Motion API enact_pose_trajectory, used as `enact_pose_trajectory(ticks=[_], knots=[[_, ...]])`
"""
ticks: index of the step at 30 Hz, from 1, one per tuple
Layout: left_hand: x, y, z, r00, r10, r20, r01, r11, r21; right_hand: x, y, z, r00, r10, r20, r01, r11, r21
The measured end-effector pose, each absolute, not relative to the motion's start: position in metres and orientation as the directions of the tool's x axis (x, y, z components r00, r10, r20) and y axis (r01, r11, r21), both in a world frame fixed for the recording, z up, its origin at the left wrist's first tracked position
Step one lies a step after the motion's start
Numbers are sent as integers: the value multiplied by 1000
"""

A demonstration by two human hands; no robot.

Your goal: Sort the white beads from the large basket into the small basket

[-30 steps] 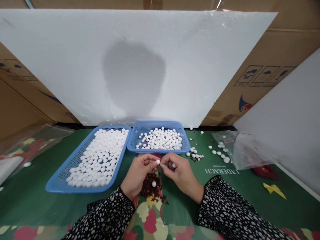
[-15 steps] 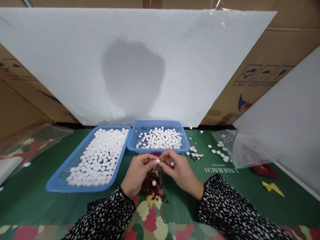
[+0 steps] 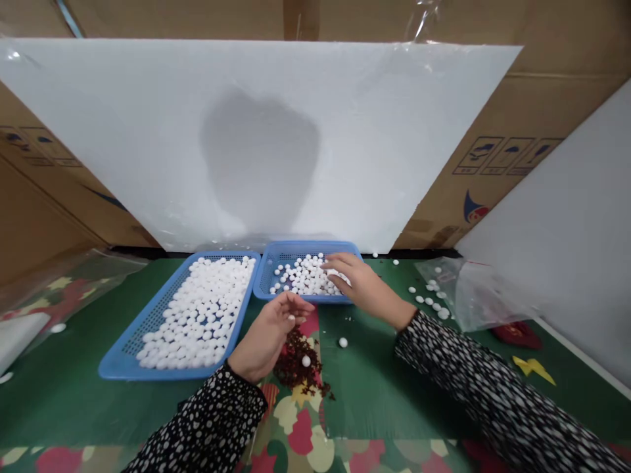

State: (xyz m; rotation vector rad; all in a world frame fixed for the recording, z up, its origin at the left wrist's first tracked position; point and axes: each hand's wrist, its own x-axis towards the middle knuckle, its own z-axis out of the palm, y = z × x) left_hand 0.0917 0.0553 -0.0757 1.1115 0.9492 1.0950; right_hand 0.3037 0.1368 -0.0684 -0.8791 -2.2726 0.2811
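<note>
My left hand (image 3: 266,334) is curled above the dark red-brown bits, with a small white ball (image 3: 291,319) partly showing at the thumb tip. My right hand (image 3: 353,279) reaches over the near right part of the smaller blue basket (image 3: 262,279), its fingers apart and holding nothing that I can see. White balls (image 3: 306,274) lie inside that basket, some hidden by the hand. Between my hands, a loose white ball (image 3: 343,342) rests on the green surface. Another white ball (image 3: 306,361) sits on the pile of dark bits (image 3: 290,371).
A larger blue basket (image 3: 121,348) full of white balls stands at left. Scattered balls (image 3: 428,301) lie beside a clear plastic bag (image 3: 486,295) at right, near a dark red piece (image 3: 517,335) and yellow pieces (image 3: 533,369). A white board (image 3: 261,72) leans behind.
My hands have parted. The right one moved up and away to the smaller basket and opened; a ball that was under its fingers now lies on the green surface. My left hand stayed near the pile.
</note>
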Motion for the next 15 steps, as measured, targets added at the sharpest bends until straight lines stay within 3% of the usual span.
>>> enact_pose_trajectory(ticks=[5,7,10,15], knots=[[91,56,-75,211,977,-33,-70,49,996,322,71,-100,-723,652,230,515,730,-449],[92,56,-76,206,977,-64,9,63,998,323,60,-108,-727,661,189,516,706,-485],[91,58,-78,171,983,-62,20,59,998,316,72,-100,-680,668,302,460,710,-533],[89,62,-79,119,992,-46,-81,56,995,298,113,-64,-481,672,563,492,739,-461]])
